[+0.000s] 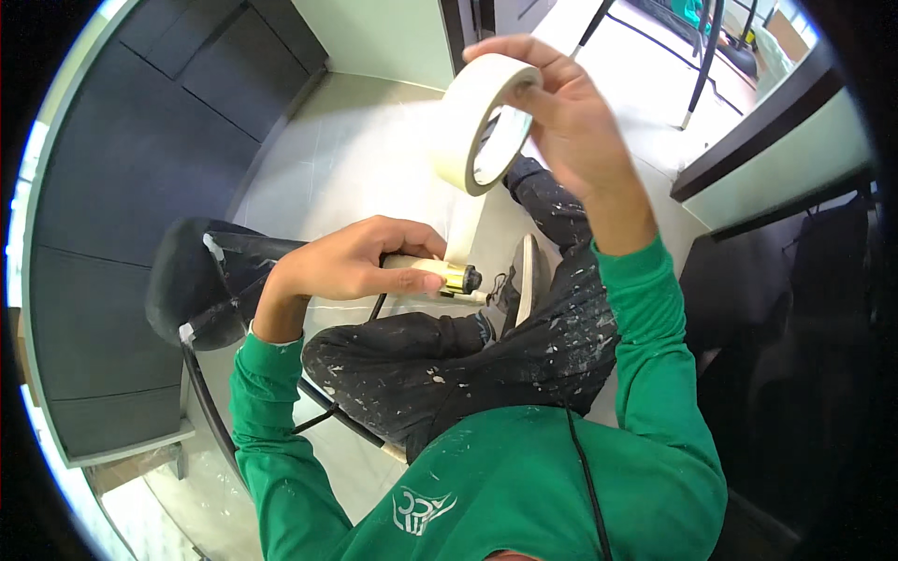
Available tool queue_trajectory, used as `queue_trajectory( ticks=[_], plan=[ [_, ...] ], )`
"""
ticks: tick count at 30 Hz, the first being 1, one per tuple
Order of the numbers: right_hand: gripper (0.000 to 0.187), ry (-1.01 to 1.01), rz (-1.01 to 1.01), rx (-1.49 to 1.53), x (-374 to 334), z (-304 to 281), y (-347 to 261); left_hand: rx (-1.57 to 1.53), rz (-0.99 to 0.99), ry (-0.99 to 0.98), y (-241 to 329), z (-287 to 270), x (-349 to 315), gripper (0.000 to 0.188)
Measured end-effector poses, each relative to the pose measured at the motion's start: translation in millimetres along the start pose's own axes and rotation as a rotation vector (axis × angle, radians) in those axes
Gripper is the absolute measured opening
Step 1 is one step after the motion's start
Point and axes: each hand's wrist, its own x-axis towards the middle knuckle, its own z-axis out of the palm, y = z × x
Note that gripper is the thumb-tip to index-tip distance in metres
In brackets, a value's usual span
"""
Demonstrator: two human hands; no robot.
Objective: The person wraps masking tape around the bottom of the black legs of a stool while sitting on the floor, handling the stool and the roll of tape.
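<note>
My right hand [566,107] is raised and grips a wide roll of cream masking tape [458,131], thumb inside the ring and fingers over its outer side. A strip of tape [463,229] runs down from the roll to a short cylinder [458,278] with a yellow band and a black end. My left hand [360,257] closes around that cylinder, thumb along its near side, fingers behind it. Cream tape covers part of its body. What the cylinder is, I cannot make out; its left end is hidden in my palm.
My crossed legs in paint-spotted dark trousers [468,360] lie below my hands, with a grey shoe [524,285] beyond. A black padded stool [182,280] stands at the left beside dark cabinets [140,168]. Glossy black panels [786,374] are at the right. Light tiles [346,159] cover the floor.
</note>
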Motion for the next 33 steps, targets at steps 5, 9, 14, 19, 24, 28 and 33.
queue_trajectory(
  ticks=[5, 9, 14, 19, 24, 28, 33],
  plan=[
    [0.029, -0.150, 0.003, -0.352, 7, 44, -43, -0.075, 0.111, -0.042, -7, -3, 2, 0.039],
    [0.022, -0.162, -0.075, -0.320, 11, 71, -45, 0.067, 0.081, -0.045, 1, -9, 1, 0.048],
    [0.025, -0.361, -0.221, -0.417, -22, 118, -52, -0.081, 0.217, -0.064, -73, -25, -5, 0.051],
    [0.016, -0.577, -0.655, -0.870, -103, 153, -19, -0.089, 0.044, -0.156, -10, -9, 18, 0.040],
    [0.027, -0.484, -0.654, -1.135, -153, 135, 30, 0.014, 0.107, -0.127, -2, -6, 15, 0.042],
    [0.035, -0.248, -0.567, -1.115, -181, 114, 55, -0.014, 0.030, -0.105, -5, -5, 10, 0.041],
    [0.087, 0.346, -0.290, -0.607, -204, 117, 98, 0.005, 0.075, -0.075, -6, -3, 14, 0.038]
  ],
)
